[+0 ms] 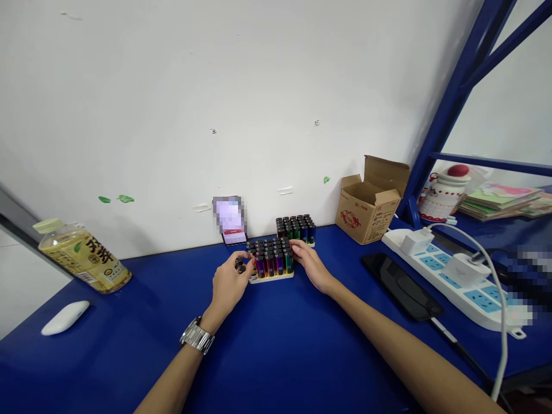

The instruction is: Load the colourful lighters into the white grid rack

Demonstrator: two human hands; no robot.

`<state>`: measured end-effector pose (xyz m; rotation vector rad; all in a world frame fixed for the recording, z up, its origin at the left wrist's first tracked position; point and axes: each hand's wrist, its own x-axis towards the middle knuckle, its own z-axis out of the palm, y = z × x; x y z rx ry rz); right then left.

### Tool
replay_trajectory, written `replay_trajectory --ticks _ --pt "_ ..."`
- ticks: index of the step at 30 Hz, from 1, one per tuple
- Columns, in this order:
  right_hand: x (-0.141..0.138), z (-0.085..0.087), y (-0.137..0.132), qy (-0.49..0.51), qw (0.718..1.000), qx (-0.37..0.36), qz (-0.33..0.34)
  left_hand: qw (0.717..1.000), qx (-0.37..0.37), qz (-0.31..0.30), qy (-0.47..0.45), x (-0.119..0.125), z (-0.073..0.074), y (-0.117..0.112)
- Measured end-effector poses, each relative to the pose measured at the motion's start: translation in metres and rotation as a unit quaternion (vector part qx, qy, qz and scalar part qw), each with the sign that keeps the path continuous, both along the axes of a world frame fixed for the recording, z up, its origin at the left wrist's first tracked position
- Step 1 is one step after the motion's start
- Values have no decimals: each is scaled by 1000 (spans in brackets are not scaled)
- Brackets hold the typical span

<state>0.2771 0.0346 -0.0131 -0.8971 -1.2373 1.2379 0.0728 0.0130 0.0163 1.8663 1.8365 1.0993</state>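
A pale tray (pixel 272 279) holds rows of upright, shiny lighters (pixel 269 264) with black tops and purple, red, blue and green bodies. At its front left corner, my left hand (pixel 230 279), with a metal watch on the wrist, has its fingers closed around a couple of black-topped lighters (pixel 240 264). My right hand (pixel 311 263) rests its fingertips against the right side of the rows, its fingers stretched out and loosely curved. Just behind stands a second set of similar lighters (pixel 297 227), partly hidden by the first.
A phone (pixel 233 221) leans on the wall behind the tray. To the right are an open cardboard box (pixel 362 213), a dark phone (pixel 401 286) and a white power strip (pixel 448 282) with cables. A tea bottle (pixel 86 259) and a white case (pixel 65 318) are at left.
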Motion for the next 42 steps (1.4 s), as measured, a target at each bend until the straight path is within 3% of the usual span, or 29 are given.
replay_trajectory --ticks 5,7,10,12,19,22,26,32,37,42 --pt "0 1 0 0 1000 1 5 989 67 56 -118 -11 9 4" --pt "0 0 0 2 1000 1 3 993 -8 74 -88 -20 14 8" --pt "0 -1 1 5 1000 1 4 986 -158 44 -1 -31 16 14" --pt "1 -2 1 6 1000 -1 4 982 -185 29 29 -34 15 16" --pt "1 -3 1 3 1000 3 9 970 -95 80 208 -34 2 15" --pt "1 -4 2 1 1000 3 6 947 -60 123 291 -31 -2 12" --pt "1 -6 3 -10 1000 8 -1 907 -14 116 406 -29 -7 8" --pt "3 -3 1 -29 1000 10 -1 891 9 163 423 -32 -15 5" --pt "2 -3 0 -36 999 8 -8 917 20 178 357 -19 -25 4" --pt "2 -5 1 -35 999 9 -11 959 61 29 277 -14 -40 10"
